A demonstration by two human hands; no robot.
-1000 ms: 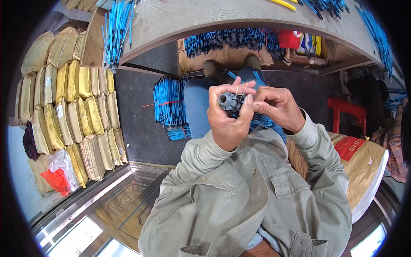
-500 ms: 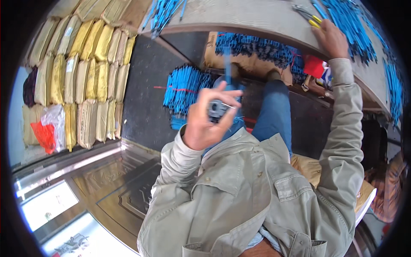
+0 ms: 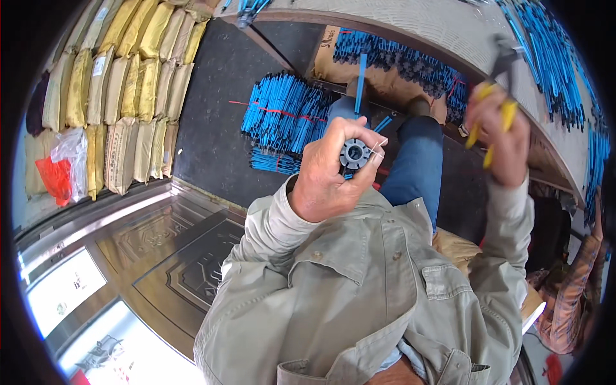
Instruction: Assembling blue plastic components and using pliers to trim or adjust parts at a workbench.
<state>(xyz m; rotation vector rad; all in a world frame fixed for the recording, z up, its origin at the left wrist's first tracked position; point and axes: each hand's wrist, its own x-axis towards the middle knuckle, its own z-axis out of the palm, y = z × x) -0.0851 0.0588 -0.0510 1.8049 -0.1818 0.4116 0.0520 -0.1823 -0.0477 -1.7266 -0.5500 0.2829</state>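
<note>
My left hand (image 3: 324, 173), above my lap, is closed around a grey round slotted hub (image 3: 347, 156) with a hole in its middle. Blue rods (image 3: 361, 83) stick out beyond the hub, and a thin bright wire (image 3: 375, 152) shows by my thumb and fingertips. On the right, my right hand (image 3: 513, 144) grips pliers with yellow handles (image 3: 509, 115). The hand and the pliers are smeared by motion, with the dark jaws pointing up, away from me. The pliers are apart from the hub.
Bundles of blue rods (image 3: 282, 115) lie on the dark floor, more on the workbench (image 3: 410, 19) at right. Under the bench is a cardboard box (image 3: 324, 61) with blue-rod pieces. Wrapped packages (image 3: 131, 93) are stacked at left. Another person's plaid sleeve (image 3: 568, 301) shows far right.
My right hand has lifted the pliers off the bench and brought them nearer to me. My left hand has moved slightly right, turning the hub's round face into view.
</note>
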